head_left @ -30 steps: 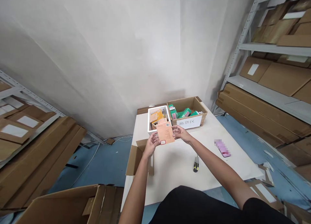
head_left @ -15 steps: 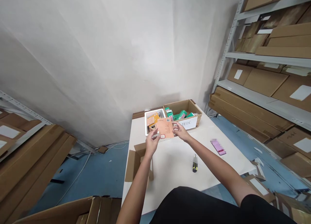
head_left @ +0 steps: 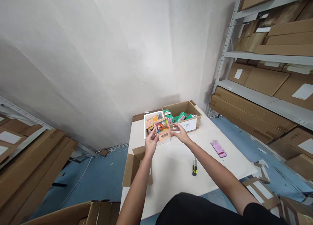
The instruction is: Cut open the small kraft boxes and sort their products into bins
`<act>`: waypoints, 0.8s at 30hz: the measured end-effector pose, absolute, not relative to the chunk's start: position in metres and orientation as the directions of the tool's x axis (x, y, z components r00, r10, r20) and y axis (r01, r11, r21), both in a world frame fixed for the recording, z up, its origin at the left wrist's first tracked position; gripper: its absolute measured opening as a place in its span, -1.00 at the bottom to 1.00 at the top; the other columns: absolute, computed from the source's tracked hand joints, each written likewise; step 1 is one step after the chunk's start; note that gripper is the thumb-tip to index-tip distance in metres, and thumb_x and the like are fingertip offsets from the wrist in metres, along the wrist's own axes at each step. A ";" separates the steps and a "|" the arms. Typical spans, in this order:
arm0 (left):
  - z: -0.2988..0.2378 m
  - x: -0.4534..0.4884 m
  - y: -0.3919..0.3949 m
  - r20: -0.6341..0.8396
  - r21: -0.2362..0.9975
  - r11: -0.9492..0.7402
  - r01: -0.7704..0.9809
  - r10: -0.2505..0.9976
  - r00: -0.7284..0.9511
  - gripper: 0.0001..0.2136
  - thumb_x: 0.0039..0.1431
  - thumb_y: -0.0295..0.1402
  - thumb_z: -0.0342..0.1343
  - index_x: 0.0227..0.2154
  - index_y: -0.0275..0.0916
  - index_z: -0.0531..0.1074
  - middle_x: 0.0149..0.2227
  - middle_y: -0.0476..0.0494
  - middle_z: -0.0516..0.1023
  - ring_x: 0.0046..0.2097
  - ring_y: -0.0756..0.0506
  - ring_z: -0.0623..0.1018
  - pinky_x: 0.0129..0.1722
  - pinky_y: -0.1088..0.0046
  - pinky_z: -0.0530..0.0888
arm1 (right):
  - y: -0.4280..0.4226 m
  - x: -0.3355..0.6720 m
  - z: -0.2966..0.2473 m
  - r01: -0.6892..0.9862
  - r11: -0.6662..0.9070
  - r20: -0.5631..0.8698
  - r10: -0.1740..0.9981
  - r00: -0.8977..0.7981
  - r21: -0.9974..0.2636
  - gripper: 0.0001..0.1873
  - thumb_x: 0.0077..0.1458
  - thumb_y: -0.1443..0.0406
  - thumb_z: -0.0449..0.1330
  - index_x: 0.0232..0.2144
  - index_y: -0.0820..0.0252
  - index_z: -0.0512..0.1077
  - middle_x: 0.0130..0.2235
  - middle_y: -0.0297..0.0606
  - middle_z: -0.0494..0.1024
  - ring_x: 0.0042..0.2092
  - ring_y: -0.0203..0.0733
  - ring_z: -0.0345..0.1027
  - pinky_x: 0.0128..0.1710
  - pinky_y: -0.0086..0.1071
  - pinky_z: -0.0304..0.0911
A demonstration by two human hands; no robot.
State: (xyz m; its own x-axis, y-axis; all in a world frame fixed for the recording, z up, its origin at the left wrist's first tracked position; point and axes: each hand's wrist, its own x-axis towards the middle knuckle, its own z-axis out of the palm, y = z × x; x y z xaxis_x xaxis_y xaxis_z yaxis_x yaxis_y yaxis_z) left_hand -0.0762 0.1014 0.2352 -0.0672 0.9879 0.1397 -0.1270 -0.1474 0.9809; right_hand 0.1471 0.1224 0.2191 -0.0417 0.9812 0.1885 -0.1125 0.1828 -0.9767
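My left hand [head_left: 151, 143] pinches the lower left edge of a flat orange item [head_left: 162, 128] with a colourful picture on its front. Whether it is a book or a thin box, I cannot tell. At its right edge, the fingers of my right hand [head_left: 180, 133] are closed on it. The item is held up in front of a white foam box [head_left: 144, 125], which contains orange and yellow packets [head_left: 152, 119]. Right of that stands a cardboard box [head_left: 198, 118] with a handwritten white label and several green packages [head_left: 181, 117] inside.
On the white table [head_left: 168, 173] lie a yellow-and-black utility knife [head_left: 194, 169] and a pink phone [head_left: 218, 148]. An open carton [head_left: 129, 169] stands at the left edge. Shelving with cartons [head_left: 266, 78] rises at right; more cartons [head_left: 34, 166] are at left.
The flat orange item has been turned over: its printed side with a barcode faced me before, and now the colourful picture does. Both hands remain at its edges.
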 end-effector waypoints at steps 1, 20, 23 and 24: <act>0.234 -0.077 0.102 0.104 0.984 -0.109 -0.140 0.994 -0.047 -0.18 -0.09 -0.04 0.50 0.26 -0.21 0.49 0.10 -0.30 0.63 0.03 -0.25 0.64 -0.03 0.16 0.64 | 0.123 0.152 0.219 -0.148 0.148 0.158 0.986 -0.060 -0.978 -0.27 -0.05 0.15 0.47 0.19 0.04 0.46 0.09 -0.14 0.57 0.00 -0.04 0.54 0.05 -0.07 0.48; 0.213 -0.005 0.083 0.181 0.982 -0.170 0.086 0.973 -0.144 -0.40 0.13 -0.08 0.36 0.23 -0.15 0.53 0.18 -0.27 0.60 0.08 -0.25 0.64 0.00 0.22 0.63 | 0.125 0.175 0.198 -0.164 0.135 0.184 0.925 -0.332 -0.977 -0.45 0.02 0.10 0.41 0.09 0.01 0.61 0.29 -0.15 0.50 0.33 0.13 0.30 0.25 0.01 0.32; 0.211 -0.024 0.096 0.073 0.995 -0.079 -0.058 0.992 -0.105 -0.32 0.08 -0.07 0.41 0.26 -0.19 0.50 0.12 -0.26 0.65 0.04 -0.23 0.65 0.06 0.14 0.61 | 0.145 0.172 0.186 -0.128 0.056 0.070 0.992 -0.107 -0.990 -0.29 -0.08 0.14 0.44 0.17 0.03 0.52 0.18 -0.13 0.57 0.13 0.04 0.47 0.15 -0.04 0.40; 0.211 -0.031 0.100 0.038 0.994 -0.046 -0.096 0.995 -0.088 -0.28 0.05 -0.07 0.43 0.27 -0.21 0.49 0.10 -0.27 0.66 0.04 -0.24 0.65 0.06 0.12 0.61 | 0.151 0.171 0.182 -0.136 0.024 0.036 0.995 -0.090 -0.990 -0.27 -0.11 0.16 0.45 0.17 0.05 0.50 0.10 -0.14 0.60 0.04 0.01 0.51 0.10 -0.06 0.43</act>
